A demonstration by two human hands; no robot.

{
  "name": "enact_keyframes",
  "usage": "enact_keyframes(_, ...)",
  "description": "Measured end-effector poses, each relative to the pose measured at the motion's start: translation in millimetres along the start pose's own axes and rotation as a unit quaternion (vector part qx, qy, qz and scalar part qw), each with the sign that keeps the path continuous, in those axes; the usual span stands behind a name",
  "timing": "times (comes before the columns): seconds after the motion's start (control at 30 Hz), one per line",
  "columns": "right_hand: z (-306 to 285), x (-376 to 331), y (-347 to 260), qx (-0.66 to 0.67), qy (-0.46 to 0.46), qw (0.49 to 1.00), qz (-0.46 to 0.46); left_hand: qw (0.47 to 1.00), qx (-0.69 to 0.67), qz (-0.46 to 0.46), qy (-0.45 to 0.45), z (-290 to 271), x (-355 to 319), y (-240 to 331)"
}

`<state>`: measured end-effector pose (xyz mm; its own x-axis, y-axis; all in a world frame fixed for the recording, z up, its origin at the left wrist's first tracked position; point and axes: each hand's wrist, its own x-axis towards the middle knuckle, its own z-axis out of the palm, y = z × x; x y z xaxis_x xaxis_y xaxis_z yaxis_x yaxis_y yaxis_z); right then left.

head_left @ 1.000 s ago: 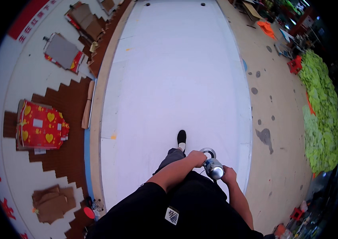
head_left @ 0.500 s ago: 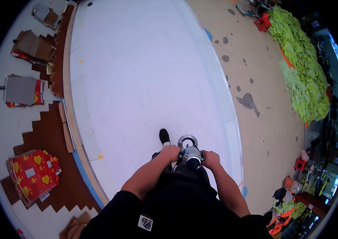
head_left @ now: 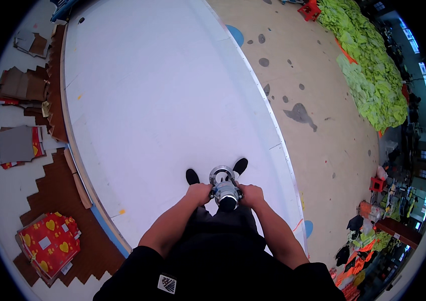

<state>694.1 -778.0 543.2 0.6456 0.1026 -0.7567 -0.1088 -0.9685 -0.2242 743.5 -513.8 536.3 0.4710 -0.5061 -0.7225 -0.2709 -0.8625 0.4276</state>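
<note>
In front of my body I hold a two-handled, silver motor tool point(head_left: 225, 191) with a dark round cap and a ring-shaped metal base point(head_left: 222, 175). Its exact kind is not clear. My left hand point(head_left: 200, 194) is closed around the handle on its left side. On the right side, my right hand point(head_left: 251, 194) grips the other handle. Both forearms reach forward with bent elbows. Beneath the tool lies a long, smooth white surface point(head_left: 157, 100), and I stand on it in black shoes. Whether the ring touches that surface I cannot tell.
Stacked templates, one pile red with yellow hearts point(head_left: 51, 243), sit on brown corrugated sheets point(head_left: 92, 236) at left. Right of the white surface's edge is a beige, grey-spotted floor point(head_left: 318, 150). A yellow-green fabric heap point(head_left: 373, 75) and red stools point(head_left: 309, 11) lie beyond.
The view has shifted, and the tool with both hands now appears slightly further left. My right shoe has come into sight beside the tool. Both hands keep their grip.
</note>
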Motion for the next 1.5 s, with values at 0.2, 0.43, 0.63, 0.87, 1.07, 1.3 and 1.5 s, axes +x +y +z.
enact_keyframes(0.2, -22.6, 32.9, 59.9, -0.008, 0.002, 0.997, -0.074, 0.998, -0.020, -0.046, 0.029, 12.0, 40.8, 36.7)
enact_keyframes(0.43, -37.7, 103.6, 126.3, -0.037, -0.052, 0.992, -0.112, 0.994, -0.049, -0.088, 0.044, 13.6, 112.0, 66.3)
enact_keyframes(0.63, -15.3, 176.5, 163.6, -0.036, -0.034, 0.989, -0.137, 0.994, -0.051, -0.078, 0.064, 32.4, 185.1, 49.7)
enact_keyframes(0.87, 67.2, 298.0, 173.7, -0.016, -0.013, 0.993, -0.119, 0.994, -0.067, -0.090, 0.013, 80.8, 290.6, -39.3)
enact_keyframes(1.07, 135.9, 414.1, 159.0, -0.007, -0.041, 0.994, -0.098, 0.996, -0.048, -0.062, 0.039, 132.8, 375.2, -136.3)
enact_keyframes(1.3, 144.9, 471.5, 151.4, -0.062, -0.063, 0.992, -0.094, 0.992, -0.080, -0.092, 0.023, 158.7, 426.3, -176.2)
enact_keyframes(1.5, 146.2, 486.0, 141.1, -0.084, -0.069, 0.987, -0.122, 0.986, -0.112, -0.108, 0.055, 184.3, 426.2, -189.1)
